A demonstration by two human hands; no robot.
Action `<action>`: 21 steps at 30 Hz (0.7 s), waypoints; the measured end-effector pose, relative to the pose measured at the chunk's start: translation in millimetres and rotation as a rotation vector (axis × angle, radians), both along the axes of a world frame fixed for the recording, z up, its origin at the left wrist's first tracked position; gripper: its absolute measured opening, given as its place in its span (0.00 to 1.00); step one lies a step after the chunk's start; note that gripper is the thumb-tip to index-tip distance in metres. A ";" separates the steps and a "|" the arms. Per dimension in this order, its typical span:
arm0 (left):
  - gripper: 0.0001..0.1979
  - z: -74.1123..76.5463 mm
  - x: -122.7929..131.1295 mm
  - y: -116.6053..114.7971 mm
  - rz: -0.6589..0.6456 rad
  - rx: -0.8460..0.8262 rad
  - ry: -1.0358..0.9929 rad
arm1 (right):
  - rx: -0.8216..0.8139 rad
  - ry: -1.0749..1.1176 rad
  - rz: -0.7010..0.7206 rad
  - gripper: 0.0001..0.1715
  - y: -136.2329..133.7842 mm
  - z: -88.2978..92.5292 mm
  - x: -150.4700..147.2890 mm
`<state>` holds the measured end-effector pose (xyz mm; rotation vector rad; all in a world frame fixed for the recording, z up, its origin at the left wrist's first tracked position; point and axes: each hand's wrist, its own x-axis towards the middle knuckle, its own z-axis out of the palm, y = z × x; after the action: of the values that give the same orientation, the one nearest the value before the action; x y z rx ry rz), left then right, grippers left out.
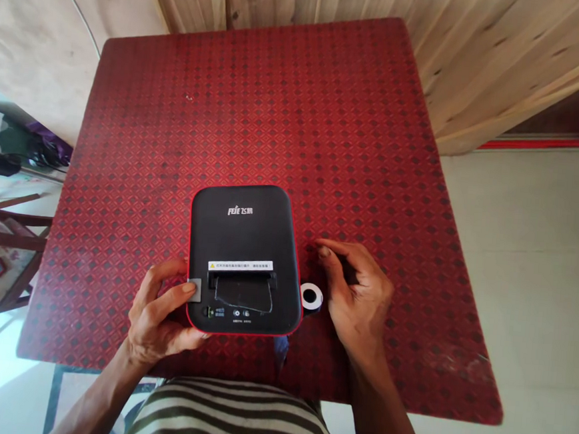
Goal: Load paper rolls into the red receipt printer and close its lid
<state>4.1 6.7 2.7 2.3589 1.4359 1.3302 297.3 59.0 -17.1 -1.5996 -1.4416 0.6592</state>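
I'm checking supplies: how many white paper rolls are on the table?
1. The roll sits between the printer and the right hand. Others could be hidden behind the printer or hand.

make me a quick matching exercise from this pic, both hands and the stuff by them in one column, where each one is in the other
Things
1. left hand
2. right hand
3. white paper roll
4. black printer

Places
a. in front of the person on the red patterned table
b. just to the right of the printer
c. beside the roll, holding nothing
d. at the printer's left side, on a grey square tab

Pairs: 1-d; 2-c; 3-b; 4-a
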 end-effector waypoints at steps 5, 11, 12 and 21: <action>0.23 -5.2 -3.2 -2.3 -0.012 -0.023 -0.015 | -0.004 0.033 -0.012 0.09 -0.3 -1.9 0.9; 0.23 -3.1 -2.9 -2.3 -0.041 -0.057 -0.031 | 0.033 0.054 -0.049 0.07 -4.4 11.6 3.2; 0.23 -1.9 -2.3 -2.0 -0.047 -0.060 -0.024 | 0.069 0.029 -0.046 0.06 -5.5 20.4 2.7; 0.25 -0.5 -1.2 -5.1 -0.043 0.004 0.047 | 0.332 -0.471 0.654 0.10 16.1 107.4 -47.5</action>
<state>2.9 1.6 2.2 2.4249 1.3872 1.2766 249.9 75.1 90.3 -1.0447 -2.3290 0.3672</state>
